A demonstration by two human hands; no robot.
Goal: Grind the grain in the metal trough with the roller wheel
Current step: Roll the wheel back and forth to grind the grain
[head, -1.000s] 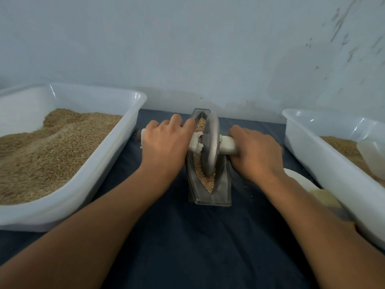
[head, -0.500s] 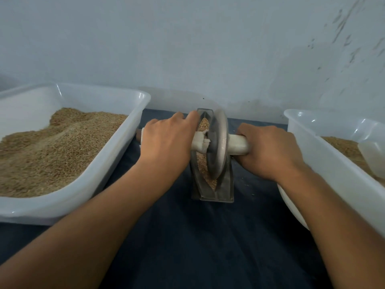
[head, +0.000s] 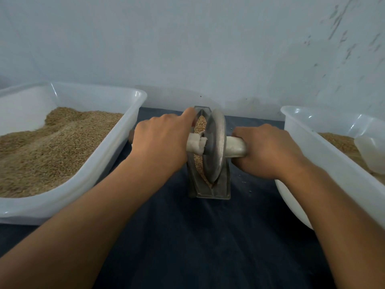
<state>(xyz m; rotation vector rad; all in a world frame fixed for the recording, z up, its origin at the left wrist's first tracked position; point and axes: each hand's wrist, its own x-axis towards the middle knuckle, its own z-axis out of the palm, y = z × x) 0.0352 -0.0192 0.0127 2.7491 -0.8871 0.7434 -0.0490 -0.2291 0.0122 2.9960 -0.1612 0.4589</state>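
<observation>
**Both hands on the roller's handle, wheel standing in the trough**

The roller wheel (head: 215, 146) stands on edge in the metal trough (head: 209, 189), between the two hands. A pale handle (head: 234, 148) runs through its hub and sticks out to both sides. The left hand (head: 161, 146) is curled over the left part of the handle, knuckles up, and grips it. The right hand (head: 268, 151) is wrapped round the right part and grips it too. Both hands sit just beside the wheel, one on each side. The trough stands on a dark cloth (head: 198, 247), narrow end toward the camera, and the grain (head: 200, 124) lies along its groove on the left side of the wheel.

A white tub (head: 116, 147) to the left holds a large heap of brown grain. A second white tub (head: 325, 155) to the right holds a lower layer of the same stuff, with a pale scoop (head: 370, 152) lying in it. A white bowl (head: 291, 207) sits low beside the right tub, partly under the right forearm.

The left hand hides most of its end of the handle; only a dark tip (head: 131, 136) pokes out past it. The wheel covers the right side of the groove. The right tub, the scoop and the left tub are cut off by the picture's edges. What the bowl holds cannot be seen.
</observation>
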